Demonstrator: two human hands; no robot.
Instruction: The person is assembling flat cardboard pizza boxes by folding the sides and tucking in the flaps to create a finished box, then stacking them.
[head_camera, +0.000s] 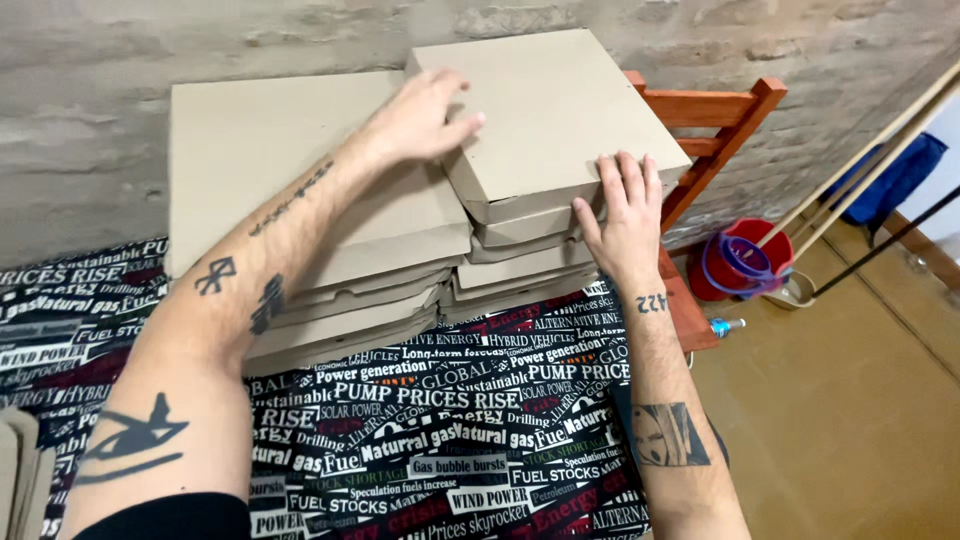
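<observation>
Two stacks of flat brown cardboard boxes stand on a table with a black printed cloth (450, 440). The top box of the right stack (555, 105) lies askew over the others. My left hand (420, 115) rests flat on its left edge, fingers spread. My right hand (625, 215) presses against its front right corner, fingers lying on the lid. The left stack (260, 140) sits beside it, partly under my left forearm.
A rough brick wall (80, 50) stands right behind the stacks. An orange wooden chair (715, 120) is to the right of the table. On the tan floor are a red bucket (740, 260), long stick handles (870, 150) and a small bottle (725, 326).
</observation>
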